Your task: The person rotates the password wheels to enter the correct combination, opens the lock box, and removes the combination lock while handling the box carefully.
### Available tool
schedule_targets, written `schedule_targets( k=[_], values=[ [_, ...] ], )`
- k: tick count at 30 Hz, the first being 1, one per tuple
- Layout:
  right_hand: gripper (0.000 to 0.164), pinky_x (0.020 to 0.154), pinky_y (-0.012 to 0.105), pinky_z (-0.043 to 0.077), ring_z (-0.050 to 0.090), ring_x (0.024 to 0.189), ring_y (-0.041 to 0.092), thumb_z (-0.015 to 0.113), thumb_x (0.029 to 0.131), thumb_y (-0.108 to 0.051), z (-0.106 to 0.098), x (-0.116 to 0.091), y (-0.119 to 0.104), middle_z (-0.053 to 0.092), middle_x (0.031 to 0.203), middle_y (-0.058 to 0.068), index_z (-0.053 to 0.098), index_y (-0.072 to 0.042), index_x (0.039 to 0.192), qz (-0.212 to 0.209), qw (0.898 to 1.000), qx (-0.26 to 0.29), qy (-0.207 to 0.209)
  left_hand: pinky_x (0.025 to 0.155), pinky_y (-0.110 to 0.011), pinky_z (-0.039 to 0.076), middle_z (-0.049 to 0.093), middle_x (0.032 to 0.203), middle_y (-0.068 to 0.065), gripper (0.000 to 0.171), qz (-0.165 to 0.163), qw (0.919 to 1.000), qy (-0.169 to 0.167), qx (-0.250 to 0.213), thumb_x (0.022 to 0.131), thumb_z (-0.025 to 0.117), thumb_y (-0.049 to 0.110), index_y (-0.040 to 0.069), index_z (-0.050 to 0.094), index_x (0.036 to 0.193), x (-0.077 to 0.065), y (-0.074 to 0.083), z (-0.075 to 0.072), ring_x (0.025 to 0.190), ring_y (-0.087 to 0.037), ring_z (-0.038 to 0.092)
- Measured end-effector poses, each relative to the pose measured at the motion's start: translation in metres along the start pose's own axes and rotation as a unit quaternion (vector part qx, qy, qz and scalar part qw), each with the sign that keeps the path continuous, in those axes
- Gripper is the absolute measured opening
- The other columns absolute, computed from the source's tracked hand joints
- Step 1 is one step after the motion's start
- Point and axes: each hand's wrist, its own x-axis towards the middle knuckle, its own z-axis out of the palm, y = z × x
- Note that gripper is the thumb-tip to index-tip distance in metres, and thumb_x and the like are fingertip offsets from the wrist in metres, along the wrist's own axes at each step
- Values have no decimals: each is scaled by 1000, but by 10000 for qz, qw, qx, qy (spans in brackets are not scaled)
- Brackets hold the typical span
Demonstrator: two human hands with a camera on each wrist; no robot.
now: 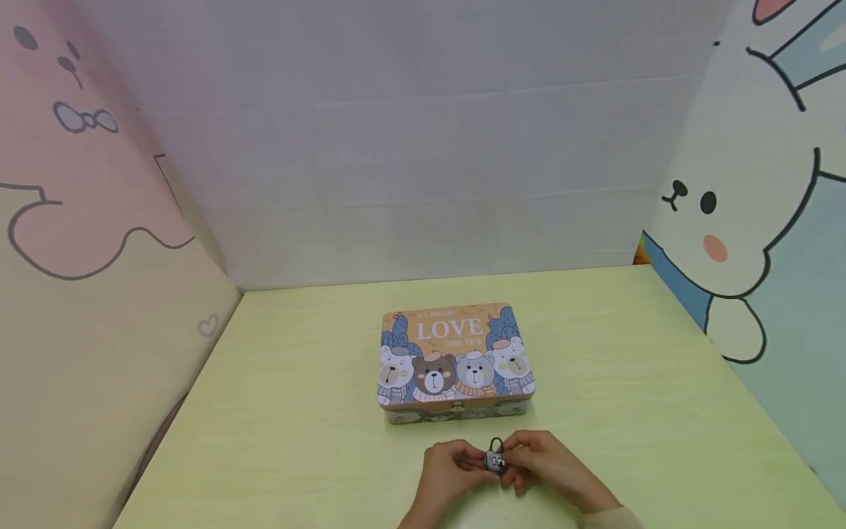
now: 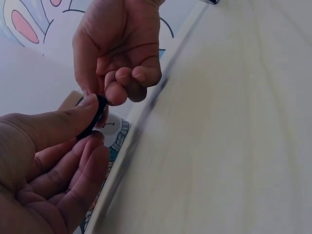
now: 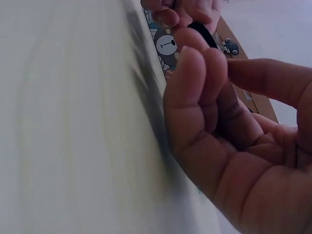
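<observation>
A small silver-and-black combination padlock [image 1: 495, 461] is held between both hands in front of the tin box, its black shackle loop pointing up. My left hand [image 1: 449, 470] pinches the lock body from the left, with the thumb on its near face in the left wrist view. From the other side my right hand [image 1: 547, 464] grips it by the fingertips, close to the number dials. Only the dark edge of the padlock [image 3: 204, 34] shows in the right wrist view; fingers hide the rest. Just beyond the hands lies the lidded tin box [image 1: 456, 360] with printed bears.
A small metal clasp [image 1: 457, 407] is on the front of the tin box. The pale yellow tabletop [image 1: 284, 411] spreads around it. A white wall [image 1: 423, 147] closes off the back, and cartoon-printed panels stand at left and right.
</observation>
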Motion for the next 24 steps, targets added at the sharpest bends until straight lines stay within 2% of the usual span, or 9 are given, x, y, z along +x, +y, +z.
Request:
schedule_targets(
  k=[6,10,13,17,20,24],
  values=[
    [26,53,18,49,58,58,7,51,96,-3,-4,-4,0,69,76,11,53,22,103,216,9991,-342,-129,59,-20,56,72,73,-9,17,-6,9996,-270,80,69,85,-7,-3,72,80,-5,3,1,63,-10,69],
    [17,50,17,47,56,57,7,52,94,-4,-5,-6,-1,68,74,10,59,12,96,393,9973,-587,-192,57,-20,55,72,71,-8,17,-47,9991,-410,114,69,86,-5,-2,73,80,-7,4,2,61,-7,67],
    [12,49,16,45,55,56,7,54,93,-4,-4,-6,-4,67,71,9,61,5,94,533,9961,-670,-227,52,-20,53,71,70,-5,17,-213,9983,-497,208,69,86,-4,-1,72,79,-8,4,2,59,-7,65],
    [11,47,15,43,54,53,6,54,93,-4,-4,-8,-5,66,69,9,61,4,93,520,9939,-862,-448,52,-21,52,70,68,-1,17,-406,9966,-609,390,68,87,-1,2,73,77,-11,6,3,58,-8,65],
    [10,46,15,42,52,50,6,53,92,-4,-5,-9,-4,66,67,8,61,2,91,505,9910,-1095,-575,54,-22,53,70,67,0,18,-386,9954,-709,518,68,87,-1,3,72,76,-12,5,3,59,-9,65],
    [7,45,16,42,51,49,6,56,90,-4,-4,-7,-3,65,65,5,63,-2,89,563,9871,-1396,-540,55,-22,53,68,66,1,19,-319,9931,-860,726,68,87,-2,4,71,76,-12,3,4,59,-8,65]
  ],
)
